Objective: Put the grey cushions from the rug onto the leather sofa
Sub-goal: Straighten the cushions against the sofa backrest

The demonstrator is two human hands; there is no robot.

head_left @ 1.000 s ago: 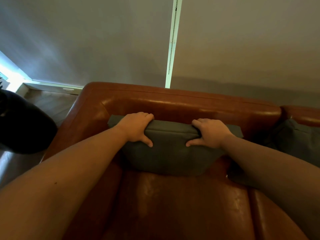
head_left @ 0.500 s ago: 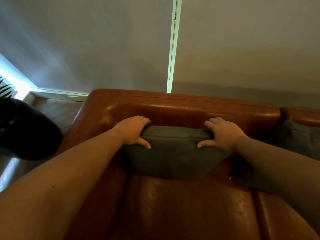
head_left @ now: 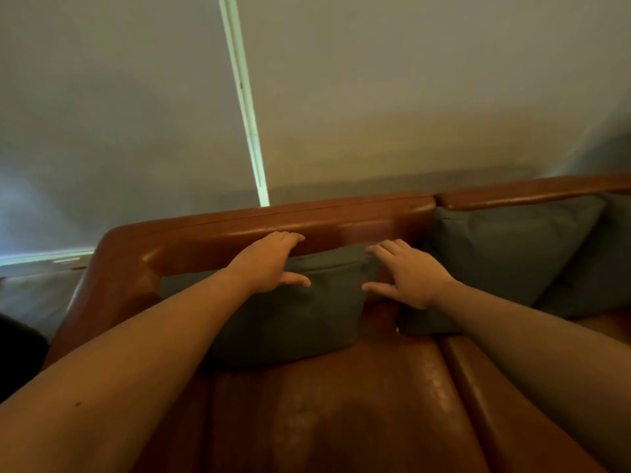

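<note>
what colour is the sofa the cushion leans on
Reddish-brown leather sofa, glossy; the cushion is plain grey. Head view shows it.

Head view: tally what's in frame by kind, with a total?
Grey cushions: 3, one under the hands, one beside it, one at the right edge
Leather sofa: 1
Hands: 2, left hand and right hand
Total: 6
</note>
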